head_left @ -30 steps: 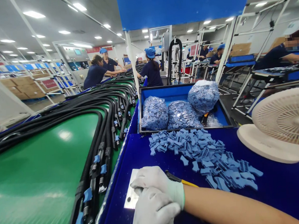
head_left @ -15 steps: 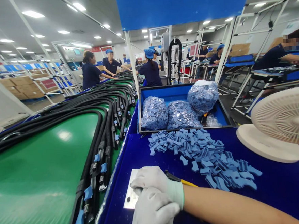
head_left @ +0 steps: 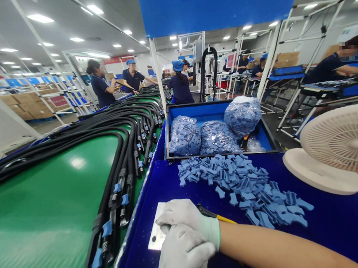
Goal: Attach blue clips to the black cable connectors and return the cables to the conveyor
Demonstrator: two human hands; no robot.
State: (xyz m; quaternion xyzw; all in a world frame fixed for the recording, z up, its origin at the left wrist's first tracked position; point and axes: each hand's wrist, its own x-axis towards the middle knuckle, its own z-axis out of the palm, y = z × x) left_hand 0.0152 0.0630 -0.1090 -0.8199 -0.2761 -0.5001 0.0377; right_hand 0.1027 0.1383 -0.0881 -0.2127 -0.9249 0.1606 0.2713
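My right hand (head_left: 187,215), in a white glove, lies on the blue work surface (head_left: 138,251) with its fingers curled over a small metal plate (head_left: 155,237) with a dark round spot. My left hand (head_left: 183,254), also gloved, is folded across it, its fingers bent and closed. Nothing shows in either hand; the fingertips are partly hidden. A yellow and black tool (head_left: 224,219) pokes out behind my right wrist. Beyond it spreads a loose pile of small blue plastic pieces (head_left: 247,186).
Black hoses (head_left: 119,154) with blue clips at their ends lie on a green conveyor belt (head_left: 50,216) at left. A black-rimmed bin (head_left: 168,130) holds clear bags of blue pieces (head_left: 185,135). At right stands a white fan (head_left: 342,143). Co-workers (head_left: 102,88) stand farther back.
The nearest hoses on the belt have shifted slightly away and to the right. A co-worker at the far left has straightened up and raised a hose. My hands have not moved.
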